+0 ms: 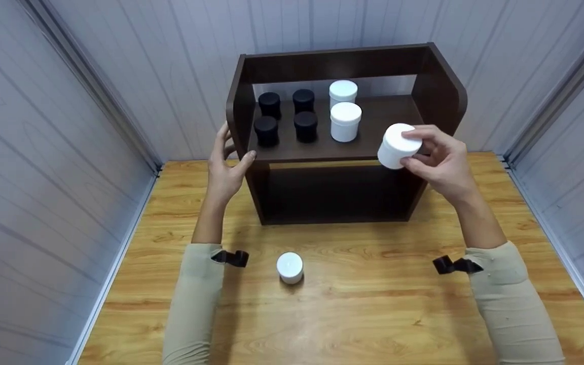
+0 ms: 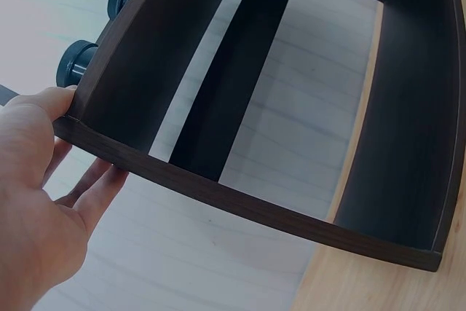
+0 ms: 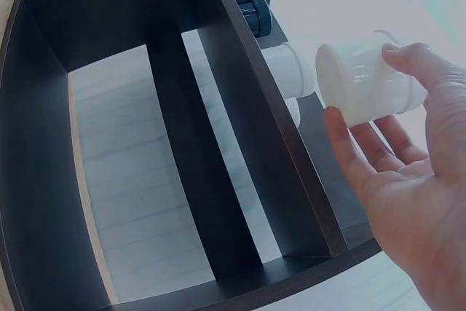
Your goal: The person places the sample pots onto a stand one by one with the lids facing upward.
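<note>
My right hand (image 1: 441, 159) pinches a white lidded jar (image 1: 397, 147) between thumb and fingers. The jar is tilted, in front of the right end of the upper shelf board and apart from it. At the other end, my left hand (image 1: 227, 170) holds the left side panel of the dark brown shelf unit (image 1: 332, 161), thumb at the front edge and fingers on the outer side. On the upper board stand several black jars (image 1: 306, 126) at the left. Two white jars, a front one (image 1: 345, 121) and a back one (image 1: 343, 91), stand one behind the other near the middle.
Another white jar (image 1: 290, 267) stands on the wood-grain surface (image 1: 363, 304) in front of the unit, between the forearms. Pale panelled walls (image 1: 170, 76) rise behind and at both sides. The unit's lower compartment (image 1: 332, 195) faces me.
</note>
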Action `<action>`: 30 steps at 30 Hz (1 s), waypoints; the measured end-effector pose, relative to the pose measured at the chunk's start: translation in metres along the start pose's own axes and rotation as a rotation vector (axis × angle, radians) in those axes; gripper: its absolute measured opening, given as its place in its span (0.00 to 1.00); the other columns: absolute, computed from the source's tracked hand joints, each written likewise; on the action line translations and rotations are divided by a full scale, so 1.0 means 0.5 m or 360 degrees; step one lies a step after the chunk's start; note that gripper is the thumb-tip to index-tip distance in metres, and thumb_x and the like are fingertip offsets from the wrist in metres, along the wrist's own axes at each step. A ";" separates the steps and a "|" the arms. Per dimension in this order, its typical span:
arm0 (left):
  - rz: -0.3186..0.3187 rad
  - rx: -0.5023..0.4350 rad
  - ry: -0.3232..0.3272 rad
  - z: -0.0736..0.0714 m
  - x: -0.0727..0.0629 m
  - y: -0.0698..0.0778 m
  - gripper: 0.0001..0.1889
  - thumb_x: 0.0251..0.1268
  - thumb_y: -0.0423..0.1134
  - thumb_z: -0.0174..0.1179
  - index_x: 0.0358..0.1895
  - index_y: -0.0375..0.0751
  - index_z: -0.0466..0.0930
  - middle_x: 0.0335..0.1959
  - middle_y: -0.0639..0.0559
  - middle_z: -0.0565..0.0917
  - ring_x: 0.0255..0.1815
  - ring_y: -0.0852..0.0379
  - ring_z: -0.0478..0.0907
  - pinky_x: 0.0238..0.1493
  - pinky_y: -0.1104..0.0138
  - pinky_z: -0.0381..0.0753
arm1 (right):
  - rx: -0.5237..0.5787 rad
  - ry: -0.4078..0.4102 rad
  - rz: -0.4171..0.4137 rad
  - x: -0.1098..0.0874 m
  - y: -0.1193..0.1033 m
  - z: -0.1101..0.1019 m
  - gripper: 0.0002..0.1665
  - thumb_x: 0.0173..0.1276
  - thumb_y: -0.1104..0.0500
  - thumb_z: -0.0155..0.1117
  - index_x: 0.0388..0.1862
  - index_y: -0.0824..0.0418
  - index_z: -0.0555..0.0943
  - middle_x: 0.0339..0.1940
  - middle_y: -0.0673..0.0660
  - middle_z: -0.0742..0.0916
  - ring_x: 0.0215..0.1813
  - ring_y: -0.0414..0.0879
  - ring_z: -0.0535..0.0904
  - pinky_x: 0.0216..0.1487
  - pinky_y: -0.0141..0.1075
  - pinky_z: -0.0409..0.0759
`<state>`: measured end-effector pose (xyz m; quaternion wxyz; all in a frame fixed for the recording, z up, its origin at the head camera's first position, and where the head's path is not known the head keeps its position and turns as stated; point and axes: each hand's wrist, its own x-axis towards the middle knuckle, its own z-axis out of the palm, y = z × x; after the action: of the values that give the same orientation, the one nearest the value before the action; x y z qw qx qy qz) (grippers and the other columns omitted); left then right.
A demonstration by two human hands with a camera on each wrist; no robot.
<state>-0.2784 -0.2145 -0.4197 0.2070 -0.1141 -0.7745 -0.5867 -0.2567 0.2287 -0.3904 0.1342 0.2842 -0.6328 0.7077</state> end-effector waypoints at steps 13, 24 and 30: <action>0.0030 -0.0011 -0.0014 -0.001 -0.001 0.001 0.42 0.78 0.32 0.69 0.90 0.40 0.60 0.84 0.34 0.71 0.72 0.31 0.81 0.74 0.42 0.81 | -0.0049 0.0384 0.0118 0.092 0.002 0.033 0.26 0.62 0.83 0.68 0.56 0.65 0.90 0.58 0.51 0.92 0.61 0.41 0.90 0.60 0.28 0.89; 0.0002 -0.0001 -0.0005 0.000 -0.002 0.002 0.43 0.78 0.31 0.70 0.91 0.43 0.61 0.85 0.37 0.71 0.74 0.34 0.81 0.71 0.46 0.83 | -0.0310 0.0476 0.0165 0.163 0.017 0.037 0.27 0.64 0.81 0.66 0.59 0.62 0.90 0.58 0.46 0.89 0.58 0.39 0.87 0.66 0.31 0.82; -0.0008 -0.0002 -0.0006 0.000 -0.001 0.002 0.43 0.78 0.32 0.69 0.91 0.43 0.61 0.85 0.37 0.71 0.74 0.35 0.81 0.69 0.49 0.83 | -0.0332 0.0524 0.0234 0.184 0.024 0.035 0.26 0.66 0.80 0.66 0.61 0.65 0.89 0.60 0.45 0.88 0.58 0.40 0.86 0.66 0.33 0.82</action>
<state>-0.2777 -0.2143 -0.4191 0.2040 -0.1133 -0.7749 -0.5875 -0.3329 0.1941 -0.3471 0.2124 0.1024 -0.6912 0.6832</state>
